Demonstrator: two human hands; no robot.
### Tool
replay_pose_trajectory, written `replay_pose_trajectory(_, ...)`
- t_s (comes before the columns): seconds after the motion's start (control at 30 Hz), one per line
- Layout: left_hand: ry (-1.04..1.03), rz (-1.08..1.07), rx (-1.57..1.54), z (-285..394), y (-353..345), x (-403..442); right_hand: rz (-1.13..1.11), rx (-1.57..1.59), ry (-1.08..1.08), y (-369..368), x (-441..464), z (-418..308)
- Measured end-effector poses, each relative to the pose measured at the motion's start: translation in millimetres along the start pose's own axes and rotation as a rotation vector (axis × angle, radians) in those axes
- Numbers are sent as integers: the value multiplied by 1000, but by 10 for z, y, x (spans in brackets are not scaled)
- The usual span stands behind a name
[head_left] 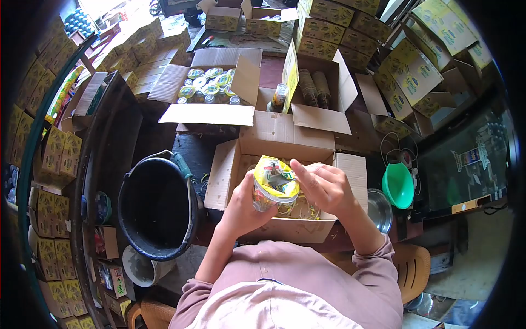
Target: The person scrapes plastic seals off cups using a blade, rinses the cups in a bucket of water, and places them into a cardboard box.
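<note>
My left hand (245, 205) is wrapped round a clear plastic jar (267, 201) above an open cardboard box (342, 167). A yellow printed wrapper (274, 174) covers the top of the jar, with a grey patch in its middle. My right hand (327, 188) is at the wrapper's right edge, its index finger raised beside it and the other fingers curled. Whether those fingers pinch the wrapper is too small to tell. Beneath the hands, yellow strips or bands (307, 210) lie in the box.
A black bucket (156, 208) stands left, a green bowl (398, 186) and a metal bowl (378, 211) right. Behind are an open box of lidded jars (208, 85), a glass bottle (279, 96) and a box of wrapped bottles (315, 88). Stacked cartons (323, 27) rise at the back.
</note>
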State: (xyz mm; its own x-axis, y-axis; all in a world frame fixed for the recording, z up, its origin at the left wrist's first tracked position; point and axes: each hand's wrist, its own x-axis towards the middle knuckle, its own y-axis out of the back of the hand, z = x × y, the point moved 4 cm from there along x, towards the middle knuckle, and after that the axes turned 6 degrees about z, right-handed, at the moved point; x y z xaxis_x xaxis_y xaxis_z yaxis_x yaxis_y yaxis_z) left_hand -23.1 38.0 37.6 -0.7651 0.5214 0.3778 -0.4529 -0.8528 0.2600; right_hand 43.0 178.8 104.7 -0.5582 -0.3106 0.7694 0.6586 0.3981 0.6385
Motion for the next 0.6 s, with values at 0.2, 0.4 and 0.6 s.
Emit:
replay_pose_trajectory(0.2,-34,-42,-27,-55,41,18,32,6,26,10,-45,24)
replay_pose_trajectory(0.4,-22,-113,-84,-104,-5,-6,-4,1,46,-15,-61,12)
replay_pose_trajectory(0.6,-17,-194,-191,-94,8,-5,28,4,55,22,-73,20)
